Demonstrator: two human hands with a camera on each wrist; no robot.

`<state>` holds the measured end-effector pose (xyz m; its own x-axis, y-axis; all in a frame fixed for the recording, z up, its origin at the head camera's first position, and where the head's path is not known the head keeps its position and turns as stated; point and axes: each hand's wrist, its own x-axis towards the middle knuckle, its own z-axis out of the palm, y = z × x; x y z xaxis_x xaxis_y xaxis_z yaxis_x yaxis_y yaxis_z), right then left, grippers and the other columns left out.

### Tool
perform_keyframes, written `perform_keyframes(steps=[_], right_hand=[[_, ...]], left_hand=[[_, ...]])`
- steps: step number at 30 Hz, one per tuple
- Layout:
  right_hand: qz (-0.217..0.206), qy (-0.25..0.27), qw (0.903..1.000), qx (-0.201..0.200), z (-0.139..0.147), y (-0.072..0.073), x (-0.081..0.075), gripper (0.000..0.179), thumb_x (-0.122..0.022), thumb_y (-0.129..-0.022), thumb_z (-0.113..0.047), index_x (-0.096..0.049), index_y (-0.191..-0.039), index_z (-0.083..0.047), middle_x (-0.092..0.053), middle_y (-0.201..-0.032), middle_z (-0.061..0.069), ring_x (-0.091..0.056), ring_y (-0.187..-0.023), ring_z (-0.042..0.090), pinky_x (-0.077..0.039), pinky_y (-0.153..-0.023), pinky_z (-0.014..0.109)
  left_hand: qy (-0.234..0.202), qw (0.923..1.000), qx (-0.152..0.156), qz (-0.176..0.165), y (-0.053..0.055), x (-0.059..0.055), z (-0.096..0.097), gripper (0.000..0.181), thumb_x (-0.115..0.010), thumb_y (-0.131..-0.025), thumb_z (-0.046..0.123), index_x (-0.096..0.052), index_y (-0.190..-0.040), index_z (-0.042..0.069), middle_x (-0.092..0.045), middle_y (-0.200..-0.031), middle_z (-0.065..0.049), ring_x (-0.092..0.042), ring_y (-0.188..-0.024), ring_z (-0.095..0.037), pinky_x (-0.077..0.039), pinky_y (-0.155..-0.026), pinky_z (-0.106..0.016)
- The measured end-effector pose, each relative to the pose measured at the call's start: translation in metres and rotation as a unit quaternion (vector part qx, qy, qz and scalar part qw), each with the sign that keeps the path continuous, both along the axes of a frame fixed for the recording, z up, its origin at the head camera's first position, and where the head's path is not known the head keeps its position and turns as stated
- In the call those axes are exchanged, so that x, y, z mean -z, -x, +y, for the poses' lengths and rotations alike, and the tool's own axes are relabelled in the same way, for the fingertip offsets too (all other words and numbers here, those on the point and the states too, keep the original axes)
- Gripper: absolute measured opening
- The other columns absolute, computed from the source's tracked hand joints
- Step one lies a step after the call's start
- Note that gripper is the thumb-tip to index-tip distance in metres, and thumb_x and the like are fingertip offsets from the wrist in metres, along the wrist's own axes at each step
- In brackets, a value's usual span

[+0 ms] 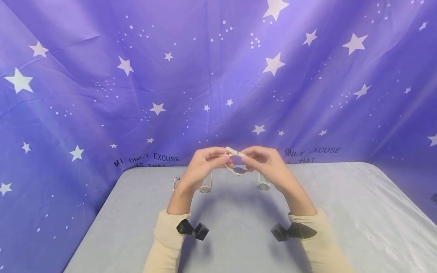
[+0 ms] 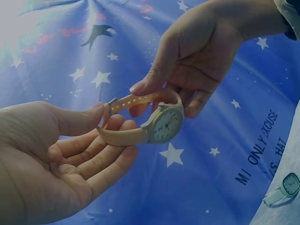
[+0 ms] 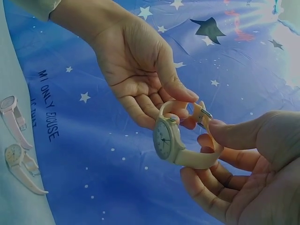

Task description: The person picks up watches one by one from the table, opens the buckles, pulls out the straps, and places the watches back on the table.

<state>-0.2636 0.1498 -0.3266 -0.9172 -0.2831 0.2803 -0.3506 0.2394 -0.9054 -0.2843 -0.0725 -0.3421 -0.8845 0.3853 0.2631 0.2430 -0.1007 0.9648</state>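
A cream wristwatch (image 1: 240, 173) with a round dial is held up between my two hands above the far part of the table. My left hand (image 1: 203, 165) pinches its strap between thumb and fingers. The right hand (image 1: 268, 163) pinches the strap from the other side. In the left wrist view, a row of holes runs along the strap (image 2: 136, 100), and the watch case (image 2: 166, 124) hangs toward the right hand. The right wrist view shows a metal buckle (image 3: 206, 114) beside the right thumb, the strap forming a loop.
On the grey cloth-covered table (image 1: 235, 235) lie a cream watch (image 1: 205, 188), a pale watch with a squarish dial (image 1: 263, 185) and a pink watch (image 3: 14, 115) at the left. A purple-blue star curtain (image 1: 205, 76) hangs behind. Each sleeve carries a black wrist camera (image 1: 200, 231).
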Motion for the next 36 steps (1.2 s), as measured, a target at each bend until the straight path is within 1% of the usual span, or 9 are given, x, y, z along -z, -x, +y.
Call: perform_keyframes(steps=[3,6,10,12,15,21,26,30,36], right_hand=[[-0.008,0.002,0.9999,0.008,0.000,0.003,0.001,0.024,-0.069,-0.096,-0.008,-0.069,-0.117,0.003,-0.075,-0.108,0.019,-0.074,-0.089,0.020,-0.060,-0.088,0.031],[-0.020,0.019,0.9995,0.015,0.000,0.008,0.001,0.028,-0.070,-0.095,-0.009,-0.068,-0.120,0.003,-0.076,-0.110,0.016,-0.074,-0.093,0.018,-0.059,-0.093,0.032],[-0.032,0.052,0.9979,0.020,-0.004,0.015,0.000,0.031,-0.072,-0.095,-0.015,-0.068,-0.121,0.001,-0.077,-0.102,0.005,-0.073,-0.087,0.014,-0.061,-0.090,0.034],[-0.038,0.055,0.9975,0.024,-0.006,0.017,0.001,0.030,-0.072,-0.095,-0.017,-0.070,-0.120,0.000,-0.077,-0.096,-0.001,-0.071,-0.082,0.015,-0.060,-0.088,0.033],[-0.045,0.041,0.9977,0.028,-0.006,0.018,0.004,0.028,-0.073,-0.094,-0.017,-0.072,-0.118,-0.001,-0.075,-0.088,-0.004,-0.069,-0.078,0.015,-0.058,-0.086,0.032],[-0.044,0.013,0.9986,0.027,-0.002,0.019,0.004,0.027,-0.073,-0.094,-0.017,-0.072,-0.115,-0.001,-0.076,-0.087,0.000,-0.068,-0.077,0.017,-0.057,-0.084,0.033],[-0.045,0.021,0.9986,0.018,0.001,0.018,0.002,0.025,-0.072,-0.094,-0.012,-0.070,-0.114,0.003,-0.077,-0.090,0.001,-0.071,-0.078,0.016,-0.059,-0.086,0.032],[-0.045,0.034,0.9983,0.012,0.002,0.016,0.000,0.024,-0.069,-0.094,-0.007,-0.068,-0.115,0.006,-0.077,-0.094,0.000,-0.073,-0.081,0.019,-0.060,-0.088,0.032],[-0.035,0.033,0.9988,0.010,0.002,0.015,0.000,0.026,-0.068,-0.096,-0.009,-0.069,-0.119,0.004,-0.077,-0.104,0.006,-0.073,-0.085,0.020,-0.060,-0.089,0.031]], left_hand=[[0.005,1.0000,-0.004,-0.007,0.002,-0.001,0.002,0.028,-0.065,-0.096,0.001,-0.066,-0.121,-0.012,-0.073,-0.109,-0.024,-0.073,-0.088,-0.013,-0.061,-0.094,-0.040],[0.015,0.9998,-0.009,-0.006,0.007,-0.004,0.003,0.030,-0.066,-0.095,0.002,-0.065,-0.123,-0.010,-0.075,-0.110,-0.019,-0.073,-0.090,-0.013,-0.061,-0.095,-0.040],[0.021,0.9995,-0.025,0.002,0.014,-0.006,0.002,0.030,-0.069,-0.093,0.004,-0.067,-0.121,-0.007,-0.075,-0.109,-0.018,-0.073,-0.089,-0.014,-0.061,-0.093,-0.041],[0.022,0.9994,-0.026,-0.001,0.015,-0.005,0.000,0.030,-0.069,-0.093,0.004,-0.067,-0.121,-0.007,-0.075,-0.108,-0.017,-0.073,-0.088,-0.015,-0.062,-0.093,-0.041],[0.019,0.9996,-0.017,-0.015,0.014,0.001,-0.003,0.030,-0.068,-0.094,0.002,-0.066,-0.122,-0.008,-0.075,-0.108,-0.017,-0.073,-0.088,-0.014,-0.061,-0.094,-0.041],[0.006,0.9998,-0.004,-0.020,0.014,0.005,-0.003,0.031,-0.067,-0.095,0.002,-0.064,-0.123,-0.011,-0.074,-0.110,-0.022,-0.073,-0.087,-0.014,-0.061,-0.094,-0.042],[0.002,0.9995,-0.003,-0.030,0.013,0.003,-0.003,0.031,-0.067,-0.094,0.002,-0.065,-0.122,-0.011,-0.075,-0.109,-0.018,-0.074,-0.088,-0.015,-0.061,-0.094,-0.041],[-0.001,0.9994,-0.004,-0.035,0.013,0.000,-0.006,0.031,-0.067,-0.094,0.001,-0.065,-0.122,-0.012,-0.076,-0.104,-0.012,-0.075,-0.087,-0.015,-0.061,-0.093,-0.040],[-0.006,0.9993,-0.006,-0.036,0.013,-0.001,-0.007,0.031,-0.067,-0.094,0.001,-0.064,-0.122,-0.013,-0.077,-0.100,-0.007,-0.075,-0.085,-0.014,-0.062,-0.092,-0.040]])
